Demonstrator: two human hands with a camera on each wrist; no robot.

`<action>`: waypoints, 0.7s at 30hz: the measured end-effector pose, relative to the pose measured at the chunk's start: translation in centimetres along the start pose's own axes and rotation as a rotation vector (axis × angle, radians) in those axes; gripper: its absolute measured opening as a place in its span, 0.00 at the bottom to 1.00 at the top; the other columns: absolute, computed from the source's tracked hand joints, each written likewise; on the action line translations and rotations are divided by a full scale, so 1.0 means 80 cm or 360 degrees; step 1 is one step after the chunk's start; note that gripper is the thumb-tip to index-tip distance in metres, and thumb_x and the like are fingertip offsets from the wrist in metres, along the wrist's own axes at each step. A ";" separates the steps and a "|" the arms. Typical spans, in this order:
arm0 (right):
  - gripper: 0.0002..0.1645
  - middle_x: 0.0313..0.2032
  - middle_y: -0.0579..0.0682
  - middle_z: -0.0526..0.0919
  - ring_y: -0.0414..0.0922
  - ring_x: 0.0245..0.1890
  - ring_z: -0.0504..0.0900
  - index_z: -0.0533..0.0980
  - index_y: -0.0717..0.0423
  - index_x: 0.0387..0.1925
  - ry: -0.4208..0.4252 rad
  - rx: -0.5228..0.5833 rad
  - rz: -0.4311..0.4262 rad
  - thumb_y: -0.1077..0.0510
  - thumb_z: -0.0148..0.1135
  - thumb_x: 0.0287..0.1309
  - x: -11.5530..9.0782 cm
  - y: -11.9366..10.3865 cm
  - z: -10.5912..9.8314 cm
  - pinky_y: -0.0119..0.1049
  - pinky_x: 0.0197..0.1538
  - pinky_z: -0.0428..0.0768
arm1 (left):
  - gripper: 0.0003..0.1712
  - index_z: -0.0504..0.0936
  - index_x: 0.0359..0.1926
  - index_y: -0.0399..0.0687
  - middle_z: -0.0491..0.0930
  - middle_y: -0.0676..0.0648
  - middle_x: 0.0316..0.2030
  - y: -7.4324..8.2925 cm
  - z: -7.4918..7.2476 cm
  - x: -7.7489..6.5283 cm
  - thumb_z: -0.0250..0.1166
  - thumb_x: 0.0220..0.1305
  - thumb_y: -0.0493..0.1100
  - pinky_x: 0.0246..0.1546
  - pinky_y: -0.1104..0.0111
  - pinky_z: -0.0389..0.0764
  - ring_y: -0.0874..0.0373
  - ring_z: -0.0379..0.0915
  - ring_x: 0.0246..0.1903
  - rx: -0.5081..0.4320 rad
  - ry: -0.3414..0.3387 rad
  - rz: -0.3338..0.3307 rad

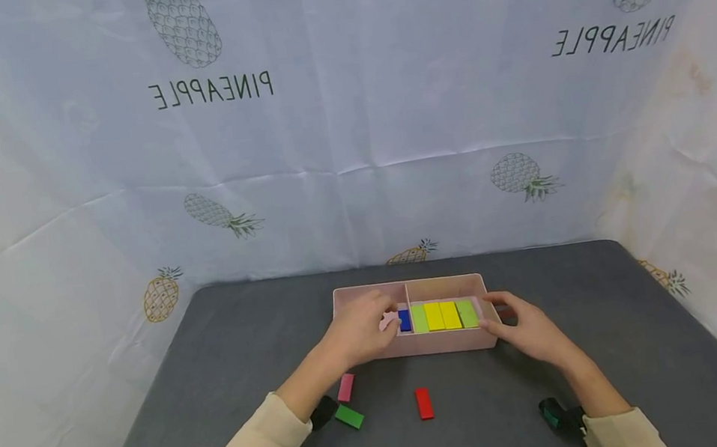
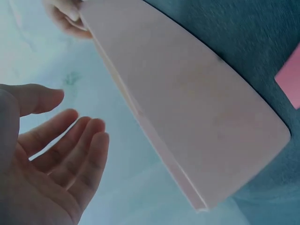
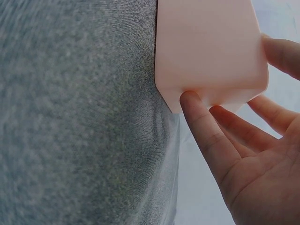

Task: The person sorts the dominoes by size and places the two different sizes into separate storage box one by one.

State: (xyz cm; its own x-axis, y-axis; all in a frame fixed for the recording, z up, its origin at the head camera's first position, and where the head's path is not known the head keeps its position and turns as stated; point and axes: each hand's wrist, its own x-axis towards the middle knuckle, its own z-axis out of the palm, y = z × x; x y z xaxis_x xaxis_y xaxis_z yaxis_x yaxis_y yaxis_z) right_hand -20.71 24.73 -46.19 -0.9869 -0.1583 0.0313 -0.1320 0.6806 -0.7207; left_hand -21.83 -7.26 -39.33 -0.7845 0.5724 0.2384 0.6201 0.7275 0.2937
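Observation:
A pink two-compartment box point(image 1: 442, 342) sits toward the back of the dark table. In the head view my left hand point(image 1: 362, 327) is over its left compartment, near a blue block point(image 1: 405, 321) beside the divider. The left wrist view shows that hand point(image 2: 61, 159) with thumb and fingers apart, nothing between them. My right hand point(image 1: 528, 326) grips the box's right end, thumb and fingers on its rim and end wall point(image 3: 211, 47). The right compartment holds two yellow blocks point(image 1: 442, 316) between light green blocks point(image 1: 468, 313). My left hand hides part of the left compartment.
On the dark table point(image 1: 493, 417), in front of the box, lie a pink block point(image 1: 346, 387), a green block point(image 1: 349, 416) and a red block point(image 1: 424, 403). A white pineapple-print cloth point(image 1: 345, 119) hangs behind the table and along its sides.

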 end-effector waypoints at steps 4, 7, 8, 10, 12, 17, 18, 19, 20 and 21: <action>0.42 0.69 0.65 0.68 0.63 0.61 0.74 0.64 0.58 0.73 0.0006 0.0005 -0.0016 0.41 0.64 0.68 -0.001 0.001 -0.001 0.56 0.50 0.81 | 0.09 0.85 0.46 0.47 0.83 0.50 0.43 0.012 0.000 -0.009 0.65 0.68 0.44 0.42 0.67 0.82 0.58 0.79 0.39 0.0070 0.0097 0.0116; 0.42 0.69 0.65 0.68 0.63 0.61 0.74 0.63 0.59 0.73 0.0004 0.0009 -0.0015 0.41 0.64 0.68 -0.001 0.001 0.000 0.56 0.51 0.81 | 0.07 0.85 0.43 0.48 0.82 0.52 0.40 0.018 0.002 -0.014 0.66 0.66 0.43 0.37 0.71 0.81 0.60 0.78 0.35 0.0124 0.0147 0.0197; 0.42 0.69 0.65 0.68 0.63 0.61 0.74 0.63 0.59 0.73 0.0003 0.0006 -0.0013 0.41 0.64 0.68 0.000 0.001 0.000 0.57 0.51 0.81 | 0.07 0.85 0.42 0.48 0.82 0.52 0.39 0.020 0.003 -0.016 0.66 0.66 0.43 0.36 0.72 0.80 0.60 0.77 0.35 0.0131 0.0157 0.0220; 0.42 0.69 0.65 0.68 0.63 0.61 0.74 0.63 0.59 0.73 0.0003 0.0005 -0.0008 0.41 0.64 0.68 0.000 0.002 0.000 0.57 0.52 0.80 | 0.07 0.85 0.42 0.48 0.82 0.53 0.39 0.023 0.004 -0.020 0.67 0.65 0.43 0.38 0.73 0.80 0.61 0.76 0.35 0.0139 0.0165 0.0258; 0.43 0.69 0.65 0.68 0.63 0.61 0.74 0.63 0.59 0.73 -0.0001 0.0004 -0.0002 0.41 0.64 0.68 0.001 0.002 0.000 0.57 0.52 0.80 | 0.07 0.86 0.43 0.47 0.82 0.52 0.38 0.026 0.006 -0.024 0.67 0.65 0.43 0.38 0.73 0.80 0.61 0.76 0.35 0.0140 0.0159 0.0274; 0.43 0.69 0.65 0.67 0.64 0.62 0.73 0.63 0.59 0.73 -0.0010 0.0007 0.0011 0.41 0.64 0.68 0.001 0.000 -0.001 0.57 0.52 0.80 | 0.10 0.86 0.44 0.47 0.80 0.52 0.38 0.034 0.011 -0.035 0.67 0.67 0.46 0.37 0.74 0.78 0.62 0.74 0.35 0.0123 0.0101 0.0266; 0.43 0.69 0.65 0.67 0.64 0.62 0.73 0.63 0.59 0.73 -0.0012 0.0007 0.0014 0.41 0.64 0.67 0.001 0.000 -0.001 0.57 0.52 0.80 | 0.10 0.86 0.44 0.48 0.80 0.52 0.38 0.035 0.012 -0.036 0.67 0.67 0.47 0.36 0.75 0.77 0.63 0.73 0.34 0.0119 0.0092 0.0269; 0.43 0.69 0.65 0.67 0.64 0.62 0.73 0.63 0.59 0.73 -0.0012 0.0003 0.0018 0.40 0.64 0.67 0.001 -0.001 -0.001 0.57 0.52 0.80 | 0.10 0.85 0.44 0.48 0.80 0.53 0.39 0.037 0.013 -0.038 0.67 0.67 0.47 0.36 0.75 0.77 0.63 0.73 0.35 0.0117 0.0082 0.0272; 0.44 0.69 0.65 0.67 0.64 0.62 0.73 0.62 0.59 0.73 -0.0012 0.0001 0.0022 0.40 0.64 0.67 0.001 -0.001 -0.001 0.57 0.52 0.80 | 0.10 0.85 0.45 0.49 0.80 0.53 0.40 0.038 0.015 -0.040 0.67 0.67 0.48 0.36 0.76 0.76 0.63 0.73 0.35 0.0118 0.0075 0.0281; 0.44 0.69 0.65 0.67 0.64 0.62 0.73 0.63 0.59 0.73 -0.0012 0.0000 0.0026 0.40 0.64 0.67 0.001 -0.001 -0.001 0.57 0.52 0.80 | 0.10 0.85 0.45 0.49 0.80 0.53 0.40 0.040 0.016 -0.042 0.67 0.67 0.48 0.36 0.76 0.76 0.63 0.73 0.35 0.0123 0.0066 0.0291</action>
State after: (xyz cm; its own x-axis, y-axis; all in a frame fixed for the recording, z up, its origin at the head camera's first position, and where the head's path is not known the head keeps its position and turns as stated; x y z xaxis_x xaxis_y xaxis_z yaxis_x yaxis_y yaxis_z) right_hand -20.76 24.74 -46.06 -0.9882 -0.1525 0.0142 -0.1158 0.6832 -0.7210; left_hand -17.26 -6.36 -40.41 -0.6569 0.6829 0.3197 0.7488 0.6405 0.1704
